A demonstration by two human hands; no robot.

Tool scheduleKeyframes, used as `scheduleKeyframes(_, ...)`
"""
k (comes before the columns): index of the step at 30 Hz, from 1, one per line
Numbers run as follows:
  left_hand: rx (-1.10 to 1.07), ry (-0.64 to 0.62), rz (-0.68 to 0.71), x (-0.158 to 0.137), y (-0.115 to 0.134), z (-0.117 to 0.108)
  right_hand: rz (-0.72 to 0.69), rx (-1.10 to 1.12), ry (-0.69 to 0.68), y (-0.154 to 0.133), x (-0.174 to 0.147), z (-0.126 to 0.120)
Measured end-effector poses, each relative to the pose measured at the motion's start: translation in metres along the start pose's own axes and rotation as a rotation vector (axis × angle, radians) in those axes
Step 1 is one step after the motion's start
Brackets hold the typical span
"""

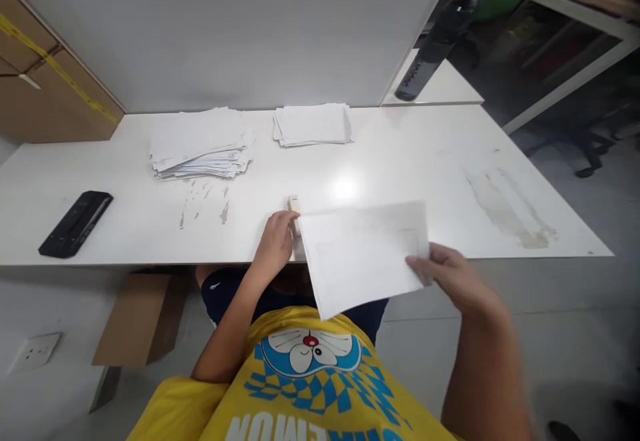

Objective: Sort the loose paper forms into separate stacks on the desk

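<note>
My right hand (443, 271) pinches the right edge of a few white paper sheets (367, 251), thumb on top. The sheets are tilted over the table's front edge, and their near corner hangs above my lap. My left hand (277, 238) is closed on a small beige block (293, 202) that looks like a stapler, at the table's front edge. The sheets' upper left corner meets the left fingertips beside it. My palm and the paper hide part of the stapler.
A thick, uneven paper stack (200, 141) lies at the back left of the white table (400, 154). To its right is a smaller stack (314, 124). A flat black device (76, 224) lies far left, near cardboard boxes (75, 94). A dark bottle (425, 68) stands back right.
</note>
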State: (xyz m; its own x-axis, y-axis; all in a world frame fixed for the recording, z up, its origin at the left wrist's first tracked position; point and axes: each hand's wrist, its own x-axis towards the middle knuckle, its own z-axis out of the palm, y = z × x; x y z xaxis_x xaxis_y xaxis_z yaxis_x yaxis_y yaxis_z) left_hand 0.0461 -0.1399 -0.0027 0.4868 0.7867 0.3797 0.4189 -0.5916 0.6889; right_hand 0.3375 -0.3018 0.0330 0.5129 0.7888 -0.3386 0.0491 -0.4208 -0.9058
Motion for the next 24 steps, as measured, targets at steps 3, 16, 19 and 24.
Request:
scheduleKeyframes(3, -0.054, -0.016, -0.019, 0.009, -0.007, -0.003, 0.145, 0.055, -0.132, 0.014, -0.008, 0.014)
scheduleKeyframes(16, -0.097, -0.063, -0.082, 0.003, -0.009, -0.002, 0.164, 0.221, -0.231, 0.033, -0.009, 0.006)
scheduleKeyframes(19, -0.106, -0.062, -0.058, 0.003, -0.009, -0.001, 0.156, 0.211, -0.232, 0.036, -0.01, 0.003)
scheduleKeyframes(24, -0.115, -0.079, -0.07, 0.003, -0.006, -0.001, 0.142, 0.179, -0.203, 0.031, -0.011, 0.007)
